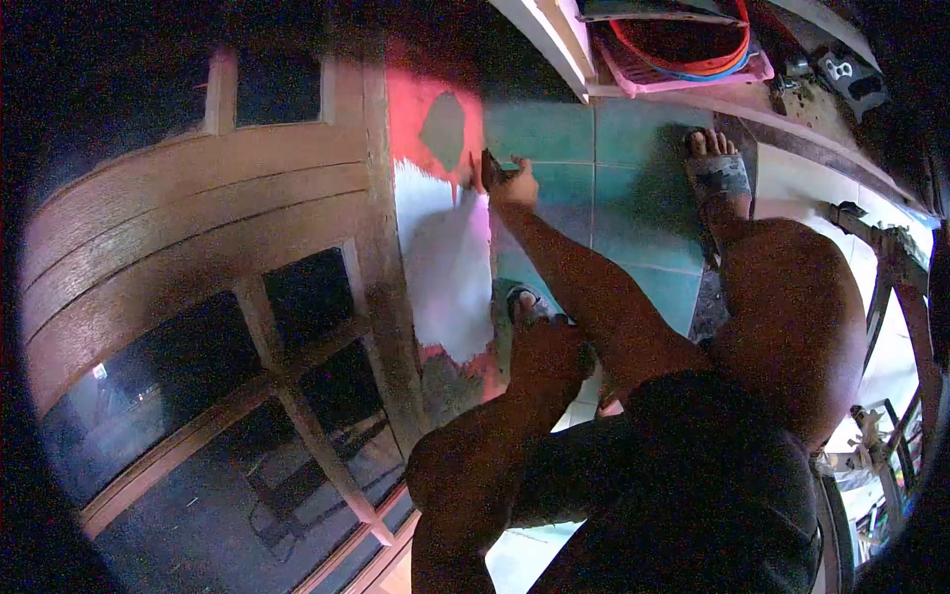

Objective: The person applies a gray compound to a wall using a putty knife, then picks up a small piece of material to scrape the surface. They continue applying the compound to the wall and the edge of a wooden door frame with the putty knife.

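both hands belong to one crouching person seen from above. right hand (pixel 517 185) reaches out at the end of a straight arm and is clenched around a small dark tool (pixel 490 168), which looks like a scraper or brush, though its exact kind is too blurred to tell. the tool's tip meets the low strip of wall (pixel 445 247) just where the wall joins the floor, at the edge between a pink-red painted patch above and a whitish-grey coated area below. a bare grey spot shows inside the pink patch, just beside the tool.

left hand (pixel 539 342) lies nearer the body, resting low close to the bottom of the same wall strip; whether it is closed on anything cannot be told, as it sits in shadow. the two hands are well apart along the wall.

teal floor tiles (pixel 633 198) run beside the wall. a bare foot in a sandal (pixel 718 173) is planted on them, with the bent knee rising near the outstretched arm. a wooden door frame with dark glass panes (pixel 198 346) stands to the other side of the wall strip. a pink tray (pixel 683 74) holding an orange and blue ring-shaped rim sits at the far end of the tiles.
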`<state>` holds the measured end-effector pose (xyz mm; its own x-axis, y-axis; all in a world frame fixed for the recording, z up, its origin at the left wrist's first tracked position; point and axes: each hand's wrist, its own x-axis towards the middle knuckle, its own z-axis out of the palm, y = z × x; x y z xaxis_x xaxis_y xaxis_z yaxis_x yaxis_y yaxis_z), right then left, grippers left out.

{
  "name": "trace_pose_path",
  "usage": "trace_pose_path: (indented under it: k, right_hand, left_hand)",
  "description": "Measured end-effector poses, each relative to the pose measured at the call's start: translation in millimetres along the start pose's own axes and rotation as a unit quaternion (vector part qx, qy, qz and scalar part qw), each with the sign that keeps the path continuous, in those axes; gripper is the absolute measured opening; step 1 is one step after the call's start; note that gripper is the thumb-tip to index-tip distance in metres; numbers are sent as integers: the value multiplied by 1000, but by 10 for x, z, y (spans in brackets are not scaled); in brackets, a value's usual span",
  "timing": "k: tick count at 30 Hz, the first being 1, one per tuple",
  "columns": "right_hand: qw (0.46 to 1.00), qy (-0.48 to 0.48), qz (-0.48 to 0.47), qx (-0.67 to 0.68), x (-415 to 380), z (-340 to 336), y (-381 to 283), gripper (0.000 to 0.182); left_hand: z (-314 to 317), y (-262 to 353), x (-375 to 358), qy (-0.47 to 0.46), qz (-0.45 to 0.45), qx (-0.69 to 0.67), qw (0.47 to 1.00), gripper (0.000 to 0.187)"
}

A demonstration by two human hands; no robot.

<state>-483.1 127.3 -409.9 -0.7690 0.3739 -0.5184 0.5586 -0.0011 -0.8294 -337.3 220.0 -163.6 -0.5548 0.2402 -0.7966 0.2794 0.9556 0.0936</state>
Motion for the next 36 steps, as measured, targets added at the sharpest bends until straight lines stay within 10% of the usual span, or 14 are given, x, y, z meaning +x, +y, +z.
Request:
trace_pose_path:
  k: [14, 17, 21, 26, 36]
  right_hand:
    - [964, -151, -197, -91, 147, 306, -295, 28]
    - [955, -236, -178, 24, 74, 138, -294, 23]
    - [964, -159, -105, 187, 205, 88, -301, 22]
    - [972, -29, -230, 41, 340, 269, -287, 28]
    - [953, -179, -239, -49, -206, -48, -256, 33]
  left_hand:
    - [257, 95, -246, 205, -3, 93, 974, 17]
    - [-70, 110, -221, 39, -10, -36, 999, 18]
    - [195, 61, -99, 72, 7, 5, 997, 17]
    - [363, 1, -6, 69, -39, 22, 997, 17]
    - [261, 91, -85, 120, -11, 38, 992, 16]
